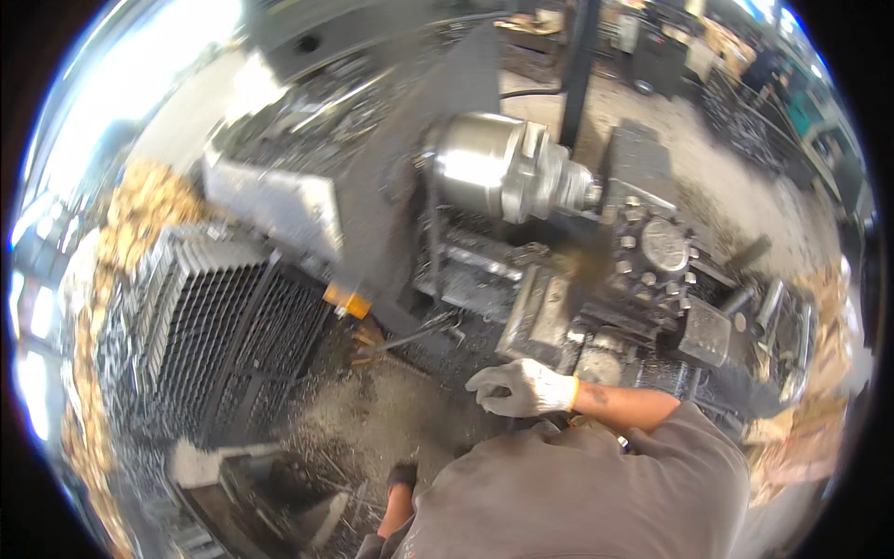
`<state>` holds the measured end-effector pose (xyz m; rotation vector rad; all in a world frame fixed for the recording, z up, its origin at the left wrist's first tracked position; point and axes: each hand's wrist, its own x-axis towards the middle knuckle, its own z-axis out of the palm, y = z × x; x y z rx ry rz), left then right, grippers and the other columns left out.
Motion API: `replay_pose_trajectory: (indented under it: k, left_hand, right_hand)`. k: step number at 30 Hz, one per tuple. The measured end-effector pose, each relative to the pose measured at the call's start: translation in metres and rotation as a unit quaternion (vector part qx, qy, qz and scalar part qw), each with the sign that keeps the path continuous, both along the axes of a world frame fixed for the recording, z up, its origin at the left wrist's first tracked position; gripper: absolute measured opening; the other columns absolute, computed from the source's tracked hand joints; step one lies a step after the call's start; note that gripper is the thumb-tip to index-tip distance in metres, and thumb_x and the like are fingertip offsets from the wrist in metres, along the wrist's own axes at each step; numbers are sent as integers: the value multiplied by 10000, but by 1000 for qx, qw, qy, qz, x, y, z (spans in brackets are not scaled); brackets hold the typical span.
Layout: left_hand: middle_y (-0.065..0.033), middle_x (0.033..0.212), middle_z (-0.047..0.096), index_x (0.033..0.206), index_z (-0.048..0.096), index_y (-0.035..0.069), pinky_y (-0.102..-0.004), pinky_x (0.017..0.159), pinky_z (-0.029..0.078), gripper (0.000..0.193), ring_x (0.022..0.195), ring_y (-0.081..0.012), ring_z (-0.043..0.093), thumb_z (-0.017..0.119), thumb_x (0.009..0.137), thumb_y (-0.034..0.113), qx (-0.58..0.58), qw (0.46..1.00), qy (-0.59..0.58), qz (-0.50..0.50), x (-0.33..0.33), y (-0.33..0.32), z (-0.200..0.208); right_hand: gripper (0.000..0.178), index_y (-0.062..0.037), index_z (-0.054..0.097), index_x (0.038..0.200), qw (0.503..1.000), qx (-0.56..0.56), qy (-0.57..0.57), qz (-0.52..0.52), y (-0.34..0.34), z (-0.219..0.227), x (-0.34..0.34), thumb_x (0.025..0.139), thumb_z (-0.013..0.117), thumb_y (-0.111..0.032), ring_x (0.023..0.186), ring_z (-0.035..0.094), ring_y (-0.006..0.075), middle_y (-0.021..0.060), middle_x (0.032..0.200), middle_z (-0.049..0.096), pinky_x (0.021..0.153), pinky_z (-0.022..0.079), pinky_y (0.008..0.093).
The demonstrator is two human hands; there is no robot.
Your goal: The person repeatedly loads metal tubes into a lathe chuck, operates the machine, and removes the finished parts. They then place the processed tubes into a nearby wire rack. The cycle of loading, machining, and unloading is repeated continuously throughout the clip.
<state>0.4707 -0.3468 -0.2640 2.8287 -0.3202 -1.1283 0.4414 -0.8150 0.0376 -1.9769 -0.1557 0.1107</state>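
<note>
My right hand (pixel 526 387), in a white knitted glove with a yellow cuff edge, reaches leftward in front of my body. Its fingers are loosely curled, thumb and forefinger forming a loop, and nothing shows inside it. Just beyond the hand stands a lathe. Its shiny round chuck (pixel 475 163) holds a stepped metal workpiece (pixel 559 182), both blurred. To the right of them is a tool post (pixel 663 244) ringed with bolts. A greasy slide block (pixel 540 312) lies nearest the glove, apart from it. My left hand is not visible.
On the left rises a stack of dark metal pieces (pixel 214 326), with a yellow-orange block (pixel 346 301) by its corner. Metal shavings (pixel 326 107) heap up at the upper left. A bin-like metal piece (pixel 251 494) sits lower left, near my foot (pixel 402 475). Cardboard (pixel 819 391) lies right.
</note>
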Motion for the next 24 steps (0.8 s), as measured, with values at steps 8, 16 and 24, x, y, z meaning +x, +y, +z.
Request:
replay_pose_trajectory:
  k: [8, 16, 24]
  left_hand:
    - [-204, 1468, 651, 1372, 718, 141, -494, 1040, 557, 478, 1310, -374, 667, 560, 1027, 432, 190, 890, 71, 408, -341, 311, -43]
    - [-221, 1420, 675, 1334, 738, 143, -501, 1005, 566, 405, 1305, -382, 667, 550, 1036, 341, 32, 855, 83, 511, -418, 164, -74]
    - [-204, 1128, 759, 1205, 747, 52, -474, 815, 580, 362, 987, -336, 741, 676, 970, 318, -56, 754, 40, 653, -430, 63, -58]
  right_hand:
    - [218, -67, 796, 1138, 983, -71, -28, 168, 174, -157, 96, 971, 717, -183, 895, 790, 218, 103, 990, 817, 828, 613, 333]
    - [221, -154, 826, 972, 460, -554, -76, 690, 207, -333, 150, 907, 694, -319, 1012, 775, 305, 74, 1063, 809, 852, 613, 472]
    - [270, -182, 826, 1135, 407, -542, -197, 709, 310, -452, 242, 1004, 619, -295, 1097, 774, 299, 57, 1175, 812, 899, 607, 446]
